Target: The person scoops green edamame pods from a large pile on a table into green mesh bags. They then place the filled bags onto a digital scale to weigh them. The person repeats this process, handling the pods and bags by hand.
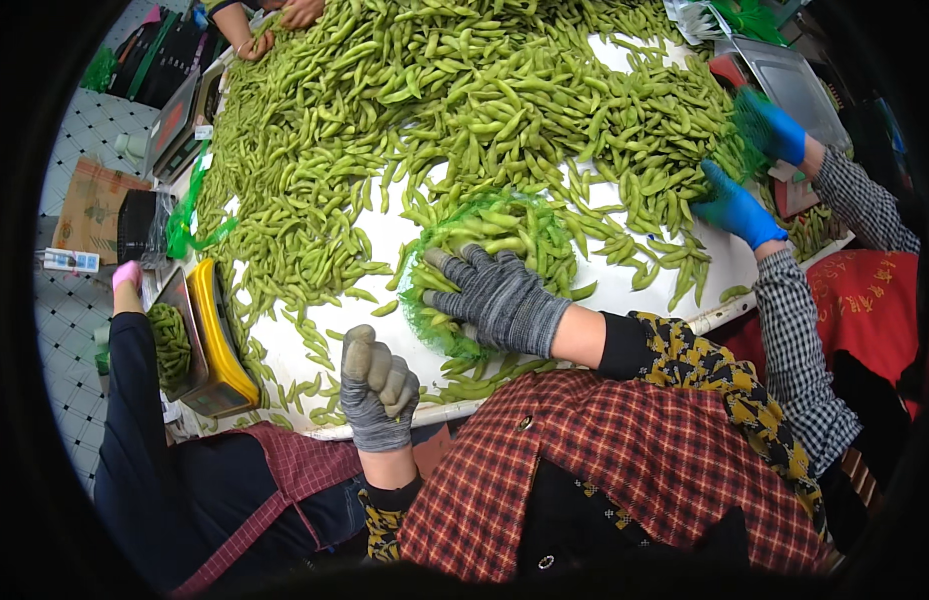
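Observation:
A green mesh bag (548,244) filled with green soybean pods lies on the white tabletop in front of me. My right hand (502,300), in a grey knit glove, grips it from above, fingers spread across the pods and net. To the left of the bag, near the table's front edge, my left hand (380,386) is raised in a matching glove. Its fingers are curled into a fist, and nothing shows inside. Loose soybean pods (502,97) are heaped beyond the bag, and several lie between it and the table's near edge.
A yellow-sided scale (217,345) with a bag of pods stands left, beside a co-worker's pink-gloved hand (127,276). On the right, a co-worker's blue-gloved hands (742,206) hold a netted bundle. Another person's bare hands (256,45) reach into the far pile. Green netting (191,217) hangs at the left edge.

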Available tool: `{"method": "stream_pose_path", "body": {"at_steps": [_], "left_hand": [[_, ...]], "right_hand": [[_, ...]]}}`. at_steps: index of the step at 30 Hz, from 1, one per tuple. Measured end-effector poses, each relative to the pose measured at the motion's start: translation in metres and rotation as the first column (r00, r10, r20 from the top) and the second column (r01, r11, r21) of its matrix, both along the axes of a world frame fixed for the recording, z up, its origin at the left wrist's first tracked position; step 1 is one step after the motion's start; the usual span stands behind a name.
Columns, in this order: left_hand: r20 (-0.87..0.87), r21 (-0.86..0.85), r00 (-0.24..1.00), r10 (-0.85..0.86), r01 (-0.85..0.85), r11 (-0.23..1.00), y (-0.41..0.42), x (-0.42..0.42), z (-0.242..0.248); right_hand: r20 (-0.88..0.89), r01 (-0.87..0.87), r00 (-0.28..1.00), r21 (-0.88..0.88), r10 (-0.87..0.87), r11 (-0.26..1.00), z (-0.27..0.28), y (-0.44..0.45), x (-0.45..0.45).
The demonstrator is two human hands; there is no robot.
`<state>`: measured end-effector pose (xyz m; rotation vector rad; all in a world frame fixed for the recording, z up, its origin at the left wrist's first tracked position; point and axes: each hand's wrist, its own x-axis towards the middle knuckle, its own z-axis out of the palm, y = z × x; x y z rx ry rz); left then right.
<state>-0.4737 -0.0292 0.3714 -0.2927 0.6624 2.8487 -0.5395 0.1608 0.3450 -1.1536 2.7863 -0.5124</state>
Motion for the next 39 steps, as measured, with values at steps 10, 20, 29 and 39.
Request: {"method": "stream_pose_path", "body": {"at_steps": [10,20,29,39], "left_hand": [[0.117,-0.992,0.980,-0.159,0.124,0.033,0.026,-0.003,-0.012],[0.151,-0.984,0.958,-0.244,0.121,-0.135,0.039,-0.016,-0.017],[0.062,-0.998,0.987,-0.149,0.063,-0.002,0.038,-0.006,0.001],[-0.236,-0.937,0.925,-0.298,-0.135,0.322,0.073,-0.005,0.006]], "right_hand": [[0.089,0.265,0.957,-0.661,-0.278,0.702,0.026,0.081,-0.016],[0.337,0.636,0.765,-0.531,-0.548,0.561,-0.016,0.117,0.009],[0.484,0.630,0.772,-0.493,-0.412,0.600,-0.028,0.081,0.001],[0.509,0.348,0.838,-0.776,0.198,0.526,0.033,0.043,0.035]]}}
